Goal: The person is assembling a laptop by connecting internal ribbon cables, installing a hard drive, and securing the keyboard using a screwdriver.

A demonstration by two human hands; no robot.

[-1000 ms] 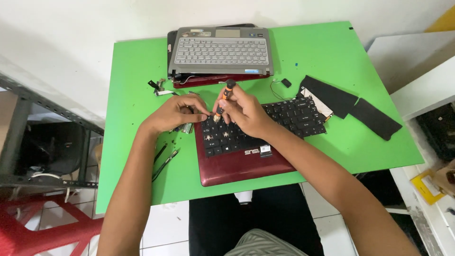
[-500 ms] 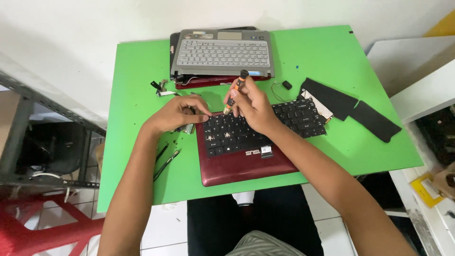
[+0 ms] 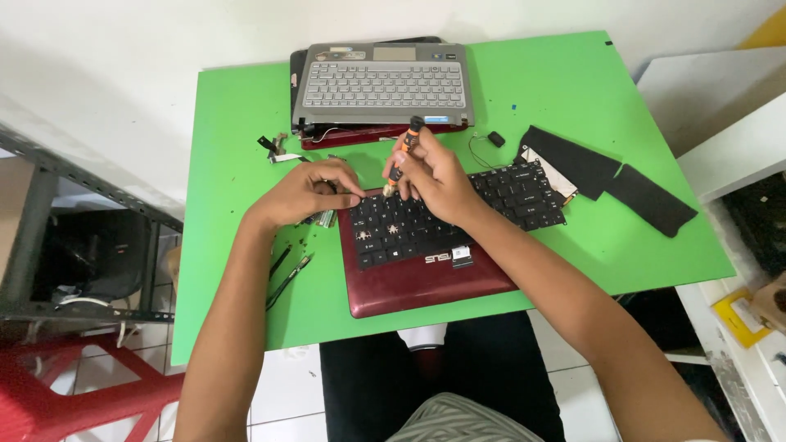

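Two hands meet at the far left corner of the red laptop base (image 3: 426, 282). The right hand (image 3: 430, 176) is closed around a screwdriver (image 3: 404, 155), tip angled down at that corner. The left hand (image 3: 307, 192) pinches something small there. The black keyboard (image 3: 458, 217) lies loose on the base. Judging by this, a corner screw is being worked; steady downward pressure seems needed.

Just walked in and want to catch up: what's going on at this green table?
A person is working on a dark red laptop base on the green table. The right hand holds a small screwdriver, tip down at the top left of the loose black keyboard. The left hand rests at the base's top left corner. A grey laptop sits behind.
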